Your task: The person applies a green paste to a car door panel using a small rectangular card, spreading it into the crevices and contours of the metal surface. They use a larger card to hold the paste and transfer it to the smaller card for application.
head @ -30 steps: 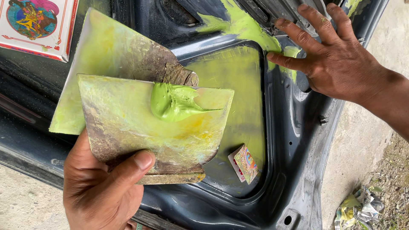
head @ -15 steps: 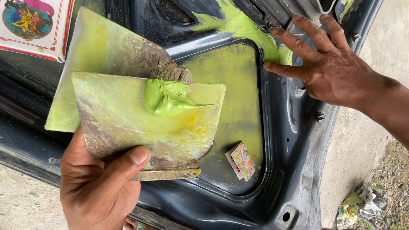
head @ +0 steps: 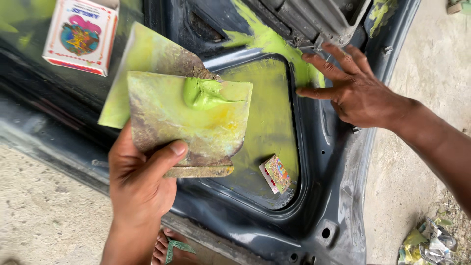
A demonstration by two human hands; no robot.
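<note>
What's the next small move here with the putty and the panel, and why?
Probably bring the right hand off the dark panel to take one scraper plate: the left hand holds both plates, with a green putty blob unspread.

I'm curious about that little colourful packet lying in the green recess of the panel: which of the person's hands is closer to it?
The left hand, though not by much. It holds the putty plates just left of the small packet. The right hand rests flat on the dark metal panel, above and right of it.
</note>
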